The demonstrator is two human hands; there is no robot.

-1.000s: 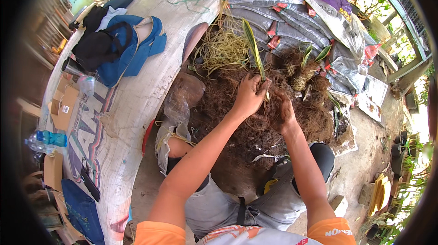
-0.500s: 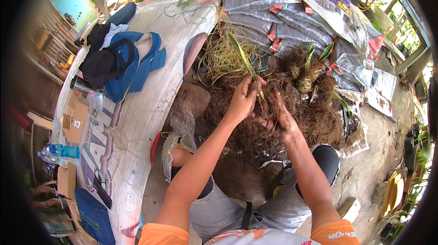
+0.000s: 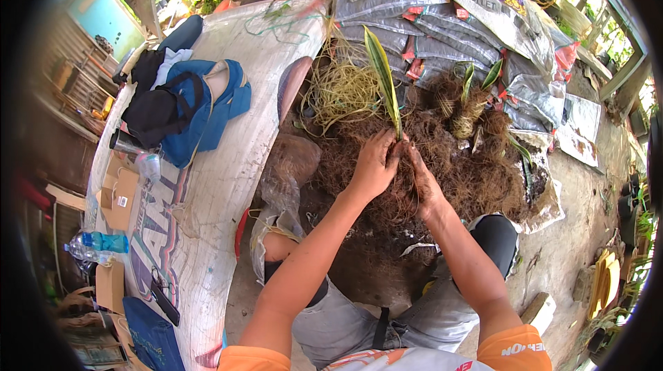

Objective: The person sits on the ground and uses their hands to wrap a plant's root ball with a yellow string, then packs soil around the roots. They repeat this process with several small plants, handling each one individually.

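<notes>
Head view. Plant (image 3: 383, 81) upright between the 2 hands, over the middle of the fibre (image 3: 494, 184) heap; heap lies on a pale sheet (image 3: 549, 218), seen along its right edge and near right corner. Left hand (image 3: 375, 164) pinches the plant's base between thumb and fingers. Right hand (image 3: 427, 188) cupped beside it, fingers stretched up, tips at the base; cannot tell whether it grips the plant or only presses fibre.

Progress, by judgement: part way. At the heap's far right, 1 bundle (image 3: 467, 119) looks finished: fibre lashed with string, leaf standing out of the top. Plant in hand shows fibre below the fingers, no lashing visible; packing seems in progress, tying apparently left. Loose string (image 3: 338, 91) lies at the heap's far left corner, by the bench (image 3: 214, 191). Much fibre loose yet. Another leaf (image 3: 519, 149) pokes out near the sheet's right edge; its root end unclear.

Plant's look: long, narrow blade, pointed tip, dark green centre, yellow margins; firm, leaning slightly left at the top. No tear seen. Base and roots hidden by fingers and fibre.
</notes>
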